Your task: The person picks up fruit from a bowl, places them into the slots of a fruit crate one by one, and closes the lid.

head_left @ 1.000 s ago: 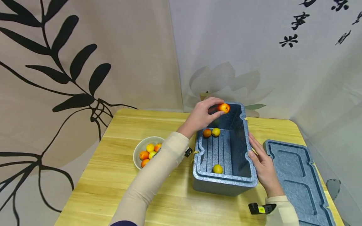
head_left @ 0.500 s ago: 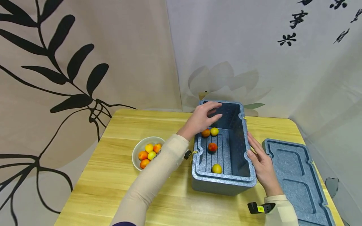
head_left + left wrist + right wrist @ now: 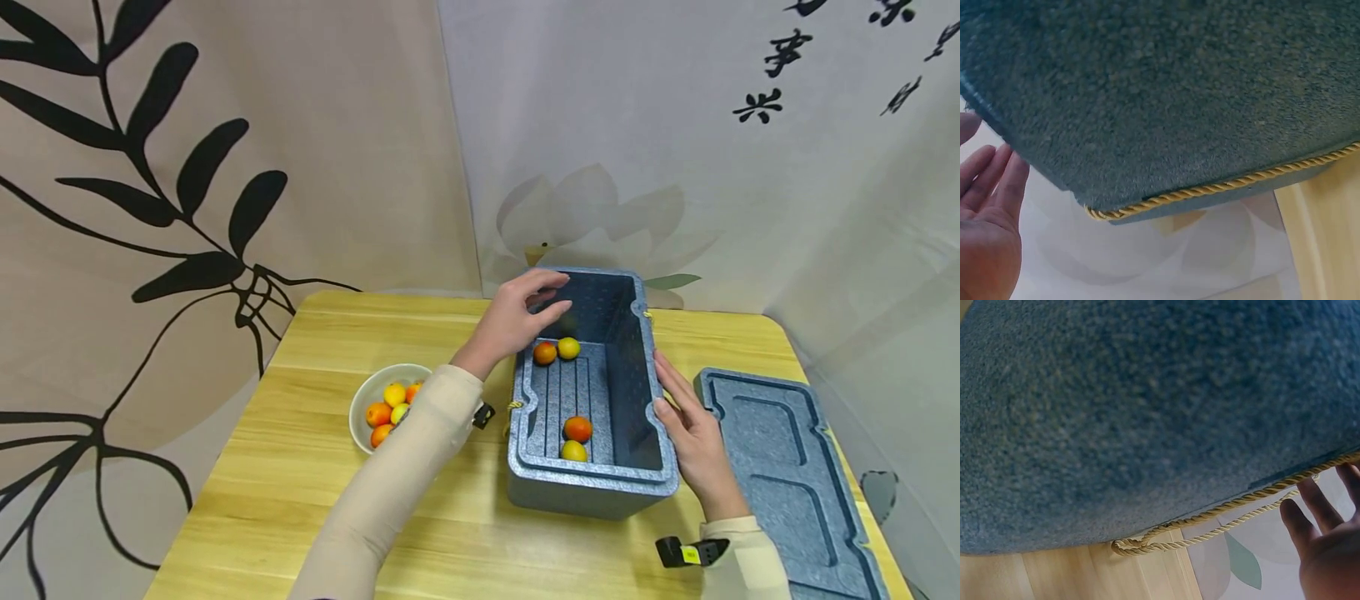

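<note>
My left hand (image 3: pixel 517 317) hovers over the far left rim of a deep blue-grey foam box (image 3: pixel 592 477), fingers and thumb spread apart with nothing between them. On the box floor, an orange-red fruit (image 3: pixel 577 429) lies close to a yellow fruit (image 3: pixel 574 451) at the near end. Farther back, an orange fruit (image 3: pixel 544 353) and another yellow fruit (image 3: pixel 569 348) sit side by side. My right hand (image 3: pixel 697 442) rests against the box's right wall, fingers extended along the rim. The right wrist view shows its fingers beside the yellow rope (image 3: pixel 1229 506) on the box's side.
A pale bowl (image 3: pixel 362 408) with several orange and yellow fruits stands left of the box, partly hidden by my left sleeve (image 3: pixel 405 467). The box's lid (image 3: pixel 780 467) lies on the right of the wooden table (image 3: pixel 255 492). A printed curtain hangs behind.
My left hand has let go of the orange-red fruit, which dropped into the box and rolled to the near yellow one. The hand has drawn back slightly left; the right hand stays put.
</note>
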A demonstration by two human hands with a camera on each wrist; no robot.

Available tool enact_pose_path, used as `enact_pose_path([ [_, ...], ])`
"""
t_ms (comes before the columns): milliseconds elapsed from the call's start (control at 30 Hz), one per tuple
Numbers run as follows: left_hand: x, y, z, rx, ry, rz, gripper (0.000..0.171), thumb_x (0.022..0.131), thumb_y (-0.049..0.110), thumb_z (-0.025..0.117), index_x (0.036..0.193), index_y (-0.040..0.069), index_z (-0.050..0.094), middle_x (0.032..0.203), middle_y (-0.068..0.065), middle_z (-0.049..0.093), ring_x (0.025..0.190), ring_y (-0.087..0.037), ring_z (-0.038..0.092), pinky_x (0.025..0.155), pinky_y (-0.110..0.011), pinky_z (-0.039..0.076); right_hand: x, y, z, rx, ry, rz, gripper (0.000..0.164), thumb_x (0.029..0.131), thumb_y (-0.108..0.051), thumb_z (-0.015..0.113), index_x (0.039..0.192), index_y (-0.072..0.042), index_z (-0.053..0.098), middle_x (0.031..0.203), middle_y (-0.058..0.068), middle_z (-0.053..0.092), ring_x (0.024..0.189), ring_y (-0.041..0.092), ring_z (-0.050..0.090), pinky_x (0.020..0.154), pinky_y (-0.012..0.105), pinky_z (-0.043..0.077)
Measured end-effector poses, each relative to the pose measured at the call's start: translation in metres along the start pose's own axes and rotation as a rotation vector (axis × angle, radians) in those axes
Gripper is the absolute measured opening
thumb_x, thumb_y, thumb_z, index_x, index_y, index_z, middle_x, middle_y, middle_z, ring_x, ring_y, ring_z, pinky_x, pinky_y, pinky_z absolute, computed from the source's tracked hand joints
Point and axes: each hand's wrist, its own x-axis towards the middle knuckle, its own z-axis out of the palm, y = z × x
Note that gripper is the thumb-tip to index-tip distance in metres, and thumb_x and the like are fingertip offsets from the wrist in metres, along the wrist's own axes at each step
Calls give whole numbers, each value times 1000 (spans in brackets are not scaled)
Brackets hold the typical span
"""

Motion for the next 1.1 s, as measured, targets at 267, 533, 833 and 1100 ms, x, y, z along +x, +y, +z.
enact_pose_path([
  [267,-12,-3,-4,-62,43,27,31,93,11,69,123,3,65,123,-13,61,114,-23,59,98,-32,49,-1,1,-1,-23,13,-10,50,101,3,49,149,-10,42,156,7,33,142,14,29,102,14,37],
  [533,-34,-8,-15,-86,127,82,30,93,8,69,122,0,65,119,-12,63,111,-32,60,96,-40,51,-3,1,2,-5,-3,-2,50,102,3,48,150,-9,41,157,6,32,142,14,29,104,15,36],
  [833,-65,-3,-38,-145,214,76,30,88,-9,68,117,-8,64,118,-22,62,111,-37,59,94,-51,50,-2,3,1,-4,3,-18,50,101,4,48,149,-8,42,156,7,33,141,14,30,103,15,37],
  [1100,-87,19,-60,-110,234,5,28,88,-11,66,116,-11,63,118,-28,59,111,-42,57,95,-56,48,0,1,0,2,7,-7,49,101,3,48,149,-8,42,156,8,33,141,14,30,102,14,37],
])
